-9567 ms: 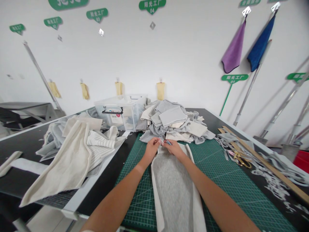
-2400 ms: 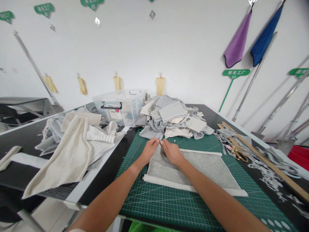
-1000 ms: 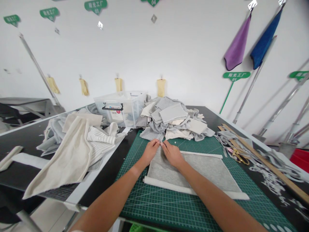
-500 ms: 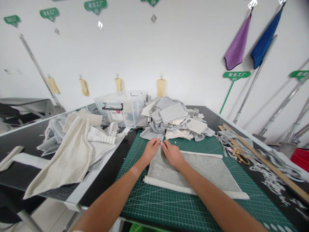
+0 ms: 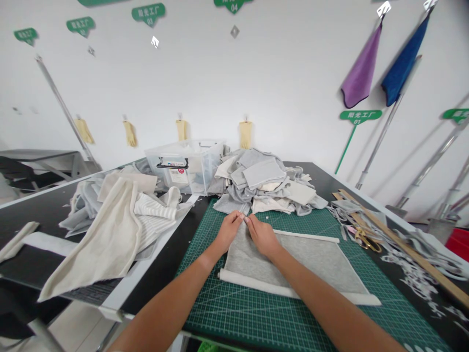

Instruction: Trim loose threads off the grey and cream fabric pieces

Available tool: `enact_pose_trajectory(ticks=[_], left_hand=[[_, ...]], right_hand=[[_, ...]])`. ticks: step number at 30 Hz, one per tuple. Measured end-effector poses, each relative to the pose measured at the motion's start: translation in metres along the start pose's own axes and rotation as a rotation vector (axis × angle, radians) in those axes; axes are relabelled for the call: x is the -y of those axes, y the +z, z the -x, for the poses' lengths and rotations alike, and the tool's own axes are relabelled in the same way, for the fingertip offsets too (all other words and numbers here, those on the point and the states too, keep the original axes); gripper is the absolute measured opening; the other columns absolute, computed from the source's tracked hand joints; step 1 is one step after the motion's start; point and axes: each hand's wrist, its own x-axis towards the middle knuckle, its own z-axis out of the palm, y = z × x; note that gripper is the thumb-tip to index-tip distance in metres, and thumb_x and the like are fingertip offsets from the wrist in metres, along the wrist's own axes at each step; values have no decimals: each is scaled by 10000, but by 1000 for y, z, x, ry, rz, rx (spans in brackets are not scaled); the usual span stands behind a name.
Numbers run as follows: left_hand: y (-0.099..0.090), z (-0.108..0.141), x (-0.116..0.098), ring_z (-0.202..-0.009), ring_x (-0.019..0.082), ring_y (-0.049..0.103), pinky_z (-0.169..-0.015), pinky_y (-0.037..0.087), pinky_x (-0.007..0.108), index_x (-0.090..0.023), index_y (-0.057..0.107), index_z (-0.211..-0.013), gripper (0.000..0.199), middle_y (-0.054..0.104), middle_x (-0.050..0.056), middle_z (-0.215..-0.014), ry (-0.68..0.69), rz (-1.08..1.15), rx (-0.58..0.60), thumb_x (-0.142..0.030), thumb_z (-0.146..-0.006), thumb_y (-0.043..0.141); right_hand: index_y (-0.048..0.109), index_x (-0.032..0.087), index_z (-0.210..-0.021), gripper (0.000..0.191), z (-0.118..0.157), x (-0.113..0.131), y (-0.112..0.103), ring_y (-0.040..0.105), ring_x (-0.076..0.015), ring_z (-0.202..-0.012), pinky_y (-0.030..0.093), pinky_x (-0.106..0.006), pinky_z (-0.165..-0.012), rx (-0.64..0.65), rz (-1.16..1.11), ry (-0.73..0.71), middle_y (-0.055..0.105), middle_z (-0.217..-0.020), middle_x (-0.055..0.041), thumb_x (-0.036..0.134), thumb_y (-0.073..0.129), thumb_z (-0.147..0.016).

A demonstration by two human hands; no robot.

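A grey piece of fabric [image 5: 311,256] with white rolled edges lies flat on the green cutting mat [image 5: 249,318]. Both hands meet at its far left corner. The fingers of my left hand [image 5: 231,229] are pinched on that corner. Right beside it, my right hand [image 5: 261,234] is closed on the same corner, thumb and fingers pressed together. The fingertips nearly touch, and the bit of cloth between them is mostly hidden. The near white edge runs the full width of the fabric, passing under my right forearm.
Beyond the hands is a heap of grey and cream fabric pieces [image 5: 264,171], next to a clear plastic box [image 5: 205,171]. Cream cloth [image 5: 98,239] hangs over the table's left part. At right lie gold-handled scissors [image 5: 366,240], a wooden strip [image 5: 410,244] and white scraps [image 5: 414,274].
The view has shifted slightly, so everything sits a little lower and further right. Both hands stay at the same corner of the fabric, with only slight finger movement.
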Motion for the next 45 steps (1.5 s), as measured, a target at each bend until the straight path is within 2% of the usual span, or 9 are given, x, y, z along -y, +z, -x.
enact_pose_trajectory(ticks=[6,14,19,23,26,33,37,41,45], left_hand=[[2,-1,-7,-808,150,528,-764,427,241,-158,604,-836,273,596,4,-818,7,-18,7,-384,-947,500],[2,-2,-4,-789,153,542,-739,423,245,-156,627,-857,290,613,9,-810,-4,-67,10,-390,-956,488],[0,-4,2,-808,162,577,-758,436,252,-147,664,-866,274,663,24,-835,-35,-74,-6,-365,-936,513],[-2,-6,3,-880,185,621,-804,458,264,-147,698,-940,288,709,48,-923,-75,7,31,-403,-904,572],[-4,-6,2,-854,188,618,-775,460,266,-143,706,-947,331,706,50,-901,-95,24,66,-452,-890,603],[-7,-5,-1,-738,149,551,-692,408,241,-138,682,-875,372,643,11,-778,-108,9,105,-504,-891,612],[-9,-4,-1,-751,148,549,-705,404,240,-134,682,-874,374,638,8,-784,-130,47,96,-503,-881,623],[-13,-2,-1,-765,159,568,-723,420,250,-131,708,-902,402,665,15,-803,-166,72,104,-521,-876,615],[-17,-1,-4,-818,175,602,-755,436,262,-130,750,-980,405,723,41,-903,-203,79,115,-495,-881,607]], right_hand=[[538,206,-1044,403,-1,-1,1,652,-177,-737,355,-260,-651,-41,-104,36,646,-795,-43,430,207,-1094],[536,227,-834,418,-7,-11,4,550,-167,-702,359,-272,-681,-140,-451,139,569,-739,-2,493,298,-1053],[551,215,-759,448,-10,-13,5,488,-151,-658,336,-271,-643,-148,-608,185,545,-676,20,541,371,-1007],[602,215,-748,468,-15,-18,8,449,-152,-586,324,-268,-576,-134,-708,282,498,-581,28,574,388,-960],[622,219,-745,478,-17,-22,10,429,-156,-553,315,-267,-547,-130,-747,347,455,-537,33,603,404,-929],[619,221,-733,474,-16,-27,6,490,-170,-618,331,-264,-590,-178,-660,351,540,-593,17,603,418,-930],[620,226,-746,483,-17,-34,-1,511,-176,-651,327,-272,-617,-210,-546,367,567,-643,11,602,396,-949],[636,230,-774,497,-20,-48,-14,535,-182,-665,319,-275,-615,-173,-417,436,583,-659,7,601,365,-962],[685,216,-822,516,-18,-72,-39,588,-204,-739,352,-286,-650,-82,-264,506,663,-763,-40,584,352,-962]])
